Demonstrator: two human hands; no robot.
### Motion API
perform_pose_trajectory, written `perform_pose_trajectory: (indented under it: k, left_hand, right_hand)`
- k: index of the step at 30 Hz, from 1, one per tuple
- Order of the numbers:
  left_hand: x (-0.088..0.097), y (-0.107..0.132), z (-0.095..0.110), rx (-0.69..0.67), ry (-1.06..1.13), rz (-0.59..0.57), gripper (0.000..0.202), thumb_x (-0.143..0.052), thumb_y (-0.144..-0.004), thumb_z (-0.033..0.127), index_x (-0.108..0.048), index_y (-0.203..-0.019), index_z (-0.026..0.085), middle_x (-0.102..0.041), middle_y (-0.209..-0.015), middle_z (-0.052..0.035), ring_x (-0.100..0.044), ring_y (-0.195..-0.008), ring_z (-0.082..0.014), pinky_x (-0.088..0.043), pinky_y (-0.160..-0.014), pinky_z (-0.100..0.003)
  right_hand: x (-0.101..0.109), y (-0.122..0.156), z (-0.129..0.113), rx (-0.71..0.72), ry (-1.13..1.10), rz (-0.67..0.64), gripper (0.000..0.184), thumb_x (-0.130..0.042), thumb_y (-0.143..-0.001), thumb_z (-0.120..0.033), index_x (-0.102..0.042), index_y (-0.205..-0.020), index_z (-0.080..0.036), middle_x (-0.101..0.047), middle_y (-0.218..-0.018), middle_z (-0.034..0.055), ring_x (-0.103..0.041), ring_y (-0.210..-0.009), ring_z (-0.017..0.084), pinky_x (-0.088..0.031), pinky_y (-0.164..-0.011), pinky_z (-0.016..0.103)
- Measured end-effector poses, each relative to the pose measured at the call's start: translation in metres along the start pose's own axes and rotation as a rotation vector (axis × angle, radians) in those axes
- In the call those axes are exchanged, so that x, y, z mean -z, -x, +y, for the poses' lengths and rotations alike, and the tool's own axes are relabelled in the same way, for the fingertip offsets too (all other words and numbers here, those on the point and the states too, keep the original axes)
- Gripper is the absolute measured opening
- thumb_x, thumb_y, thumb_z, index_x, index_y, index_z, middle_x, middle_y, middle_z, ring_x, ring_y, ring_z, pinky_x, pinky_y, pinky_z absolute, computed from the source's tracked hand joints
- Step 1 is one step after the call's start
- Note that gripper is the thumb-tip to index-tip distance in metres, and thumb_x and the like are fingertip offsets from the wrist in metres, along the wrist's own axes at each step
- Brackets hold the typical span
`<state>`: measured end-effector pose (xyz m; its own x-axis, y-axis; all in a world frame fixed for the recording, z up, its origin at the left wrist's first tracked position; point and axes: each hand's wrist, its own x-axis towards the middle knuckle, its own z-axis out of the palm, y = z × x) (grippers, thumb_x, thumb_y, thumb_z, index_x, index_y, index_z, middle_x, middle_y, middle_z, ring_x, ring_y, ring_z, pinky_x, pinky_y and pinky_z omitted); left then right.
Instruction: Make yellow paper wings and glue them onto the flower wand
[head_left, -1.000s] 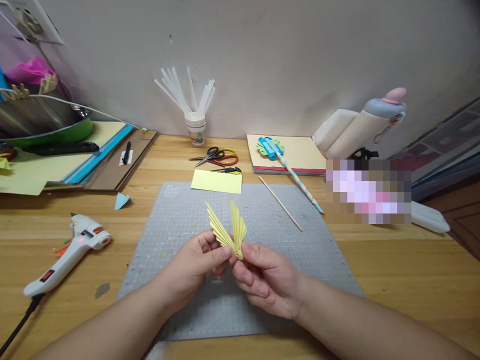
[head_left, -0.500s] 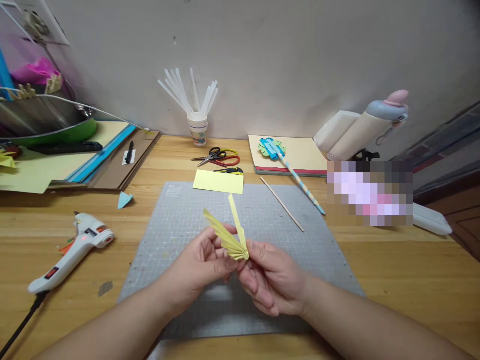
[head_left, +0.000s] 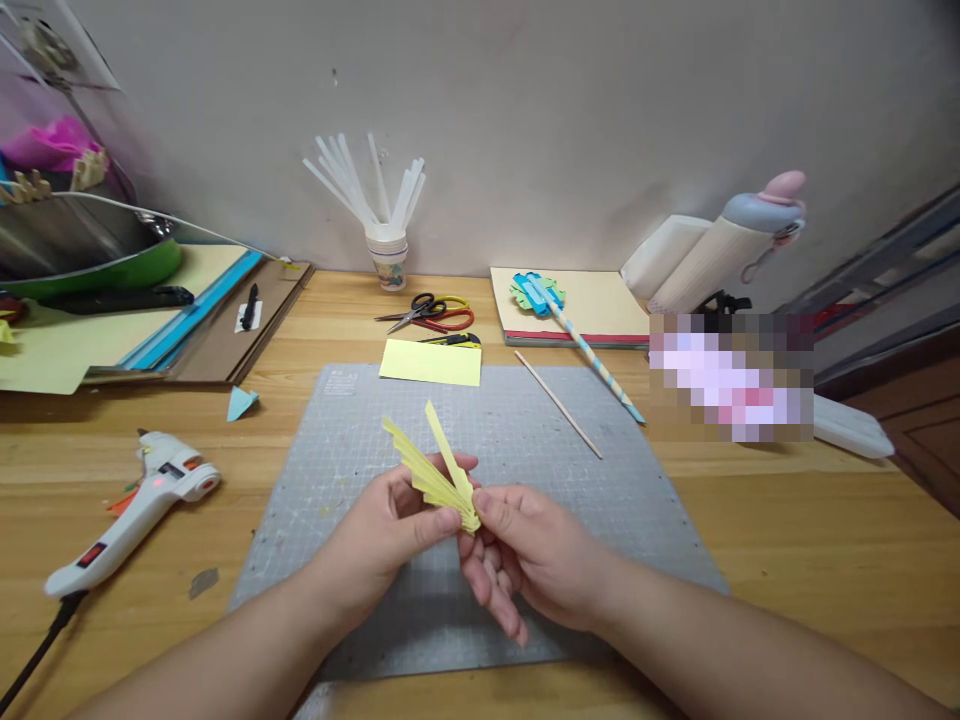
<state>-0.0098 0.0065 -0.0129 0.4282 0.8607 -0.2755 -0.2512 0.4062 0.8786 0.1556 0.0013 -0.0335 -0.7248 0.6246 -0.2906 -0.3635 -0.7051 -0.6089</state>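
A yellow pleated paper fan [head_left: 435, 472] is held over the grey cutting mat [head_left: 360, 630], its folds gathered at the lower right end. My left hand [head_left: 397, 515] grips the pleats, thumb in front and fingers behind. My right hand [head_left: 536, 550] pinches the gathered end between thumb and index finger, its other fingers loosely stretched below. One folded strip stands apart from the rest of the pleats. Beyond the hands, a flat yellow paper strip [head_left: 430, 363] lies at the mat's far edge, and a thin wooden stick [head_left: 559, 405] rests on the right of the mat.
At the left lies a corded glue gun [head_left: 131, 510]. Scissors [head_left: 427, 313], a box cutter [head_left: 457, 341] and a paper cup [head_left: 387, 262] of white glue sticks stand or lie farther back. A blue-and-green paper flower [head_left: 538, 295] with a striped stem rests on a pad [head_left: 600, 315].
The fan has shifted slightly left and its pleats look more tilted to the left. The right hand's lower fingers have stretched downward. The whole view has shifted a little.
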Motion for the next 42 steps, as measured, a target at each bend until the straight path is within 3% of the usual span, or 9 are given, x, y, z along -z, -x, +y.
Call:
perform_pose_trajectory:
  k: [5, 9, 11, 18, 24, 30, 36, 40, 42]
  left_hand:
    - [0.0, 0.0, 0.003, -0.007, 0.028, -0.045, 0.05, -0.076, -0.066, 0.037, -0.061, -0.111, 0.021, -0.068, -0.093, -0.0029, -0.06, -0.088, -0.0172, -0.041, -0.086, -0.03]
    - [-0.001, 0.001, 0.003, 0.005, 0.048, -0.141, 0.05, -0.073, -0.069, 0.037, -0.058, -0.113, 0.019, -0.068, -0.074, -0.0013, -0.062, -0.066, -0.0148, -0.045, -0.074, -0.03]
    - [-0.001, 0.001, 0.004, -0.013, 0.052, -0.157, 0.051, -0.072, -0.07, 0.037, -0.057, -0.114, 0.018, -0.067, -0.069, -0.0009, -0.062, -0.067, -0.0155, -0.044, -0.075, -0.03]
    - [0.0, 0.003, 0.004, 0.004, 0.101, -0.179, 0.051, -0.075, -0.068, 0.034, -0.058, -0.115, 0.026, -0.069, -0.089, -0.0014, -0.064, -0.072, -0.013, -0.046, -0.077, -0.027]
    - [0.0, 0.003, 0.002, -0.046, 0.043, -0.22, 0.054, -0.075, -0.069, 0.03, -0.055, -0.12, 0.031, -0.069, -0.077, -0.0001, -0.064, -0.075, -0.0144, -0.046, -0.077, -0.027]
    - [0.003, 0.001, -0.001, -0.059, 0.031, -0.165, 0.057, -0.078, -0.065, 0.028, -0.058, -0.118, 0.027, -0.07, -0.095, -0.0034, -0.063, -0.088, -0.0169, -0.046, -0.08, -0.026]
    - [0.005, 0.001, -0.005, -0.055, 0.055, -0.131, 0.043, -0.074, -0.07, 0.026, -0.062, -0.112, 0.025, -0.071, -0.092, -0.0024, -0.064, -0.085, -0.0153, -0.046, -0.078, -0.024]
    - [0.005, 0.0, -0.003, -0.068, 0.036, -0.135, 0.038, -0.072, -0.073, 0.029, -0.063, -0.109, 0.024, -0.07, -0.094, -0.0025, -0.063, -0.087, -0.0157, -0.046, -0.08, -0.025]
    - [0.004, -0.001, -0.001, -0.073, 0.049, -0.172, 0.035, -0.07, -0.074, 0.031, -0.063, -0.107, 0.025, -0.07, -0.09, -0.0018, -0.064, -0.078, -0.0142, -0.046, -0.078, -0.026]
  right_hand:
    - [-0.002, 0.001, 0.0, 0.004, -0.042, -0.036, 0.04, -0.05, -0.086, -0.048, -0.056, -0.077, -0.009, -0.063, -0.055, 0.0048, -0.056, -0.034, 0.011, -0.045, -0.029, 0.017]
    - [-0.002, 0.002, -0.005, 0.019, -0.136, -0.049, 0.022, -0.05, -0.087, -0.032, -0.056, -0.084, -0.011, -0.066, -0.064, 0.005, -0.061, -0.042, 0.011, -0.049, -0.034, 0.017]
    - [-0.002, 0.002, -0.008, 0.024, -0.176, -0.062, 0.016, -0.05, -0.087, -0.025, -0.057, -0.086, -0.01, -0.067, -0.067, 0.005, -0.063, -0.045, 0.011, -0.05, -0.035, 0.016]
    - [-0.001, 0.003, -0.009, -0.047, -0.227, -0.192, 0.028, -0.049, -0.086, -0.029, -0.061, -0.082, -0.004, -0.068, -0.066, 0.0099, -0.065, -0.046, 0.013, -0.051, -0.036, 0.017]
    - [-0.003, 0.003, -0.007, -0.002, -0.139, -0.082, 0.026, -0.055, -0.083, -0.029, -0.062, -0.077, -0.004, -0.066, -0.057, 0.0055, -0.06, -0.037, 0.011, -0.046, -0.031, 0.014]
    - [-0.005, 0.004, -0.007, 0.04, -0.049, 0.023, 0.026, -0.059, -0.08, -0.032, -0.06, -0.071, -0.007, -0.063, -0.052, 0.0021, -0.055, -0.031, 0.009, -0.041, -0.026, 0.013]
    - [-0.008, 0.005, -0.005, 0.061, -0.01, 0.089, 0.029, -0.063, -0.077, -0.037, -0.056, -0.072, -0.01, -0.061, -0.05, -0.0007, -0.054, -0.03, 0.008, -0.04, -0.026, 0.012]
    - [-0.01, 0.004, -0.004, 0.073, -0.005, 0.093, 0.028, -0.063, -0.077, -0.038, -0.054, -0.074, -0.011, -0.062, -0.051, -0.0001, -0.056, -0.032, 0.01, -0.042, -0.027, 0.013]
    - [-0.01, 0.004, -0.005, 0.067, -0.022, 0.057, 0.028, -0.061, -0.078, -0.037, -0.054, -0.075, -0.011, -0.063, -0.053, 0.0017, -0.058, -0.035, 0.011, -0.045, -0.03, 0.015]
